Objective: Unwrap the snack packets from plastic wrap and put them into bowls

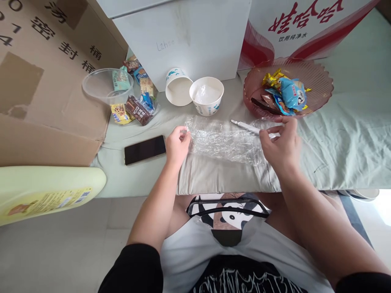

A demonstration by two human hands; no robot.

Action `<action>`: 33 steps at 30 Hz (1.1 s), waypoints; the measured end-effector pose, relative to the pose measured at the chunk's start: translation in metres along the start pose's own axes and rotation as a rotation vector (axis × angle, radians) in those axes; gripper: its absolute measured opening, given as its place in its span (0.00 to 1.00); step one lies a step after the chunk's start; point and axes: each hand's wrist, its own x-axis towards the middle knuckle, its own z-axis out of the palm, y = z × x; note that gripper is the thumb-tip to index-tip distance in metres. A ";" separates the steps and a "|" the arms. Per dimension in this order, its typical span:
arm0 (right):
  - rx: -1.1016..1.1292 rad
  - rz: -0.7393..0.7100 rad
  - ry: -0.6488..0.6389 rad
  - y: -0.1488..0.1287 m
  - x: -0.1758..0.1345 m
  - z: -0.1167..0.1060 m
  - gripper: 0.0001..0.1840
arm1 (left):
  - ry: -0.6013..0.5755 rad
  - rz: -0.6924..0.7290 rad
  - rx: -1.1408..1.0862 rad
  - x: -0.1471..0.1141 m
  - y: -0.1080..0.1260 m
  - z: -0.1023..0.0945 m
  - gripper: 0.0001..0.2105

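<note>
A crumpled sheet of clear plastic wrap [224, 142] lies spread between my hands on the cloth-covered surface. My left hand [178, 144] is closed in a pinch at its left edge. At the right edge, my right hand [284, 142] pinches the wrap's upper corner between thumb and fingers. A slim white-and-grey stick-like tool [245, 126], perhaps a cutter or pen, lies at the top of the wrap with one end by my right thumb. Whether my thumb touches it I cannot tell. Just behind the wrap stands a white paper bowl [207, 106] with clear plastic inside.
Another paper cup [180, 91] lies on its side. A pink bowl [324, 87] holds snack packets. More packets [140, 110] lie by a clear plastic tub [100, 83]. A phone [145, 149] rests left of my hand. Boxes [183, 40] stand behind; a yellow bottle [51, 191] is at left.
</note>
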 end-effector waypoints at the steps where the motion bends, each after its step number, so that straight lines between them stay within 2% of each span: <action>1: 0.003 -0.051 0.026 0.001 -0.002 0.000 0.19 | 0.005 0.011 0.022 0.000 0.000 0.000 0.07; 6: -0.022 -0.401 0.199 -0.006 -0.015 -0.004 0.10 | 0.035 0.053 0.131 -0.001 0.002 -0.001 0.07; 8: 0.004 -0.555 0.161 -0.010 -0.020 -0.003 0.07 | 0.020 0.053 0.143 -0.001 0.004 -0.001 0.07; 10: 0.020 -0.630 0.074 -0.012 -0.024 0.001 0.06 | 0.009 0.051 0.142 -0.002 0.006 -0.001 0.07; 13: -0.019 -0.592 -0.040 -0.012 -0.026 0.008 0.07 | 0.009 0.047 0.143 -0.004 0.009 -0.002 0.02; 16: -0.109 -0.527 -0.119 -0.009 -0.026 0.012 0.08 | 0.024 0.034 0.166 -0.006 0.012 -0.003 0.08; 22: -0.330 -0.456 -0.166 -0.001 -0.033 0.013 0.12 | 0.060 0.037 0.201 -0.008 0.012 -0.003 0.08; 25: -0.334 -0.508 -0.195 -0.003 -0.035 0.011 0.17 | 0.064 0.104 0.264 -0.011 0.010 -0.004 0.11; 29: -0.099 -0.729 -0.227 -0.016 -0.041 0.006 0.19 | 0.165 0.214 0.423 -0.019 0.013 -0.005 0.13; 31: -0.041 -0.815 -0.304 -0.022 -0.048 0.006 0.17 | 0.250 0.250 0.487 -0.024 0.017 -0.004 0.12; 33: -0.081 -0.825 -0.423 -0.026 -0.057 0.009 0.20 | 0.259 0.321 0.492 -0.031 0.023 -0.001 0.10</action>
